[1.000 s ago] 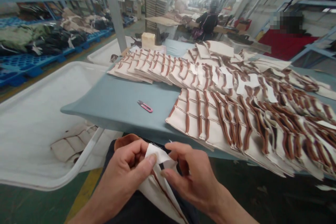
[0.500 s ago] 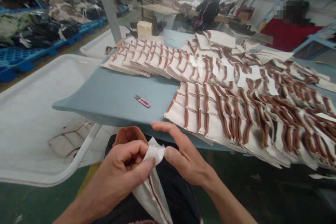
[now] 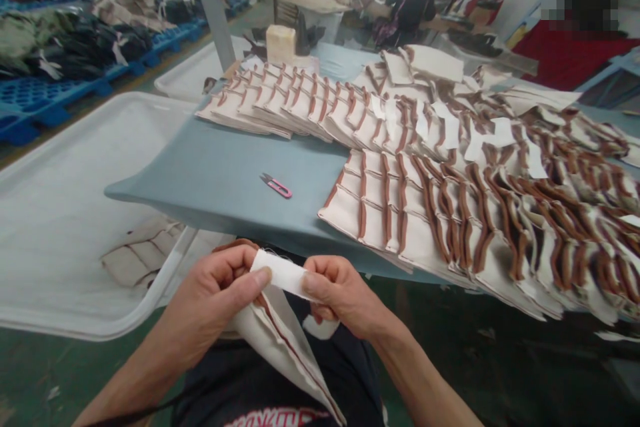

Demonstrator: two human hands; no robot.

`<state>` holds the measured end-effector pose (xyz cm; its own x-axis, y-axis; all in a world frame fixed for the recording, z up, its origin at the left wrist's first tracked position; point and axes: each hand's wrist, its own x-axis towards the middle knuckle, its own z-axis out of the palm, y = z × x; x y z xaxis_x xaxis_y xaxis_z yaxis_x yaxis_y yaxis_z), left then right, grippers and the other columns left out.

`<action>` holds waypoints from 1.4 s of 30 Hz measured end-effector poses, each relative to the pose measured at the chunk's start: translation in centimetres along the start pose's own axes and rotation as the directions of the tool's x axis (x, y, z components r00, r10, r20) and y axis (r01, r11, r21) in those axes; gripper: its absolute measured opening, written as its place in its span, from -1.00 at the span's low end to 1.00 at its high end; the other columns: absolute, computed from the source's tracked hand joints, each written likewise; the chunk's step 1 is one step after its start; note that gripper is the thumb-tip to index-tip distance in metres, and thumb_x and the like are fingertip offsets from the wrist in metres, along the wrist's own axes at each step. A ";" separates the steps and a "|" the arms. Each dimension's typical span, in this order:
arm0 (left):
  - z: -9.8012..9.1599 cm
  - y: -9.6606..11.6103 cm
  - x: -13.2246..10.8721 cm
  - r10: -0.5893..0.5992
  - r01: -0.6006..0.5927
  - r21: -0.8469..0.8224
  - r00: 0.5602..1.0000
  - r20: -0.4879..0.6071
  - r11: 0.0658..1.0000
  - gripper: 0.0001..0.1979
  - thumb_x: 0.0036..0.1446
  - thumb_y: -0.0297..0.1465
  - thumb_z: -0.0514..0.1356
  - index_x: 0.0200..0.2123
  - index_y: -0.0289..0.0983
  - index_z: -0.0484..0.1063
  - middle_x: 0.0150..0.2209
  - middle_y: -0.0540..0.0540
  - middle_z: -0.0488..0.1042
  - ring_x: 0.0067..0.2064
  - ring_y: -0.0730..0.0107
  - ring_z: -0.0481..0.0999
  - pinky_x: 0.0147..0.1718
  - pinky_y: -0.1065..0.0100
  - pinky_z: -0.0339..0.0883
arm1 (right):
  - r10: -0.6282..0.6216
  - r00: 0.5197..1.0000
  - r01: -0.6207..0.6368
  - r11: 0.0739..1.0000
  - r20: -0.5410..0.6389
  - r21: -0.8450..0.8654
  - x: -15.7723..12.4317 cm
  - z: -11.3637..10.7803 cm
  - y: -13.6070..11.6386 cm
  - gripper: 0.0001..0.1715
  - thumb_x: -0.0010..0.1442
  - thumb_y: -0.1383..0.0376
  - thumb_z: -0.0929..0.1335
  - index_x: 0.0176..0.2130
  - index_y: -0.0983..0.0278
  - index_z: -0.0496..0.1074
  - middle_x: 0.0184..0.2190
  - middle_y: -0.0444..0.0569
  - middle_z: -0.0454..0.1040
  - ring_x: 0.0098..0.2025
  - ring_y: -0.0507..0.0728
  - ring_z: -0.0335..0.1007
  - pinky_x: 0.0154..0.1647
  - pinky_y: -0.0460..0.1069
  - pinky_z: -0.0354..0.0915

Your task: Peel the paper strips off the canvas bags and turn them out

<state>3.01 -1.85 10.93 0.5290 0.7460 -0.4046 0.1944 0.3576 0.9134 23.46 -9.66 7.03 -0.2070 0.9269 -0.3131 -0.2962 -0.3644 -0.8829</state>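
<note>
A short white fabric strip [image 3: 283, 272] is stretched between my two hands above my lap, with loose threads at its upper edge. My left hand [image 3: 220, 293] pinches the strip's left end, together with the top of a cream fabric piece with brown piping [image 3: 287, 337], which hangs down across my lap. My right hand [image 3: 343, 297] has its fingers curled and pinches the strip's right end. Below those fingers a pale end of material [image 3: 320, 327] dangles. Pink-handled thread snips [image 3: 277, 185] lie on the table beyond my hands.
The blue-grey covered table [image 3: 200, 167] carries long overlapping rows of cream pieces with brown piping [image 3: 380, 203], some topped by white strips [image 3: 445, 125]. At the left stands a white tub [image 3: 65, 213] holding similar pieces [image 3: 137, 257]. A person [image 3: 410, 3] is farther back.
My right hand has gone from open fingers to a pinch on the strip's right end. The strip, bunched before, is now pulled out flat. The view has shifted slightly.
</note>
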 end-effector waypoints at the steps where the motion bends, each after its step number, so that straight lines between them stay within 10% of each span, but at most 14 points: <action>1: -0.1 -0.1 0.0 0.007 -0.007 0.029 1.000 0.014 1.000 -0.58 0.16 -0.02 0.46 -0.36 -0.25 0.51 -0.55 0.01 0.56 -0.56 0.41 0.48 -0.56 0.49 0.28 | -0.007 1.000 0.007 1.000 -0.013 -0.026 -0.3 -0.1 0.1 -0.18 0.12 -0.42 0.54 -0.41 0.21 0.33 -0.69 -0.33 0.24 -0.67 -0.09 -0.01 -0.62 -0.14 -0.05; 5: -0.1 -0.7 -0.5 0.063 -0.071 0.206 0.997 0.041 0.976 -0.57 0.23 0.01 0.36 -0.39 -0.26 0.51 -0.55 0.03 0.48 -0.55 0.45 0.36 -0.58 0.49 0.09 | -0.032 0.997 0.012 0.957 -0.065 -0.290 -1.7 -0.9 -0.3 -0.36 0.27 -0.25 0.53 -0.30 0.25 0.47 -0.56 -0.20 0.47 -0.54 -0.01 0.24 -0.54 -0.11 0.13; 8: 0.1 -0.9 -0.8 0.122 -0.133 0.316 0.991 0.057 0.939 -0.60 0.29 -0.03 0.29 -0.39 -0.24 0.49 -0.55 0.07 0.38 -0.53 0.47 0.27 -0.56 0.47 0.01 | -0.274 0.957 0.171 0.801 -0.098 -0.574 -2.1 -1.5 -1.1 -0.44 0.34 -0.15 0.50 0.01 0.24 0.59 -0.06 0.06 0.72 -0.05 0.21 0.60 0.00 0.08 0.47; 11: 0.3 -0.5 -1.0 0.168 -0.201 0.374 0.979 0.118 0.905 -0.63 0.31 -0.09 0.25 -0.42 -0.24 0.48 -0.55 0.10 0.27 -0.53 0.48 0.19 -0.56 0.45 -0.02 | -0.461 0.887 0.338 0.688 -0.027 -0.643 -1.6 -1.2 -1.8 -0.43 0.42 -0.14 0.45 0.12 0.23 0.56 0.19 0.15 0.66 0.25 0.30 0.55 0.33 0.20 0.37; 24: 0.1 -0.1 -1.3 0.218 -0.252 0.395 0.967 0.132 0.883 -0.73 0.29 -0.24 0.23 -0.41 -0.26 0.55 -0.53 0.10 0.28 -0.51 0.48 0.21 -0.53 0.46 0.07 | -0.397 0.910 0.322 0.858 -0.121 -0.400 -0.3 2.3 -1.6 -0.47 0.39 -0.12 0.51 -0.32 0.25 0.49 -0.43 -0.15 0.51 -0.39 0.04 0.37 -0.27 -0.05 0.34; 32: -0.7 -0.7 -2.2 0.061 -0.072 0.168 0.996 0.071 0.983 -0.61 0.24 -0.18 0.38 0.06 -0.20 0.51 -0.30 -0.01 0.58 -0.28 0.30 0.59 -0.29 0.42 0.42 | -0.223 0.932 0.243 0.969 -0.286 0.038 -0.4 2.3 0.2 -0.26 0.22 -0.35 0.53 -0.32 0.17 0.28 -0.62 -0.35 0.22 -0.64 -0.09 -0.06 -0.64 -0.14 -0.03; 38: -2.0 -2.6 -1.5 -0.139 0.119 0.203 0.987 0.083 0.972 -0.58 0.21 -0.01 0.40 -0.26 -0.24 0.46 -0.48 0.09 0.43 -0.48 0.47 0.31 -0.49 0.48 0.12 | -0.026 0.976 0.061 0.986 -0.217 0.153 -0.7 2.5 3.1 -0.20 0.14 -0.38 0.56 -0.36 0.18 0.27 -0.65 -0.36 0.21 -0.67 -0.12 -0.11 -0.68 -0.17 -0.14; 42: -2.4 -2.2 -1.8 -0.003 -0.009 0.301 0.999 0.041 0.954 -0.58 0.31 -0.02 0.32 -0.38 -0.26 0.54 -0.50 0.06 0.43 -0.47 0.44 0.31 -0.48 0.45 0.15 | 0.049 0.972 -0.025 0.994 -0.232 0.105 -3.0 3.3 2.2 -0.21 0.15 -0.38 0.56 -0.35 0.21 0.32 -0.62 -0.32 0.22 -0.62 -0.10 -0.06 -0.64 -0.16 -0.15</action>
<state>-0.36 -2.62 9.60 0.5616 0.7213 -0.4053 0.4290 0.1651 0.8881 20.36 -13.51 7.12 0.0003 0.9034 -0.4288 -0.3870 -0.3953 -0.8330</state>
